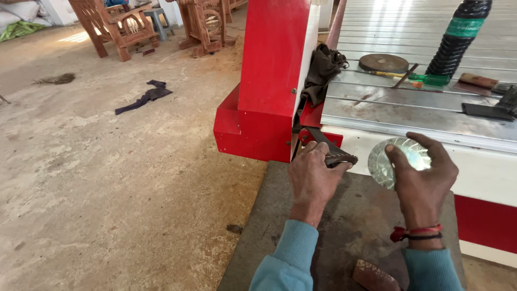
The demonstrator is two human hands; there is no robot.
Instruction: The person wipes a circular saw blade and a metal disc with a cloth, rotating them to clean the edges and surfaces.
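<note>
My left hand [311, 178] grips a dark metal tool with a toothed end [341, 159], held against the lower corner of a red machine column [269, 81]. My right hand [423, 175] holds a small round clear plastic container [390, 161] up beside the white edge of the machine bed [484, 172]. Both wrists wear teal sleeves, and a red thread band circles the right wrist. Both hands hover over a dark grey slab [344, 226].
On the ribbed metal bed lie a rusty disc [383, 63], a green-handled screwdriver [425, 78], a brush [479, 82] and a black ribbed hose [458, 37]. A dark rag [322, 70] hangs on the column. Carved wooden chairs [116, 24] stand on the dusty concrete floor; cloth [145, 97] lies there.
</note>
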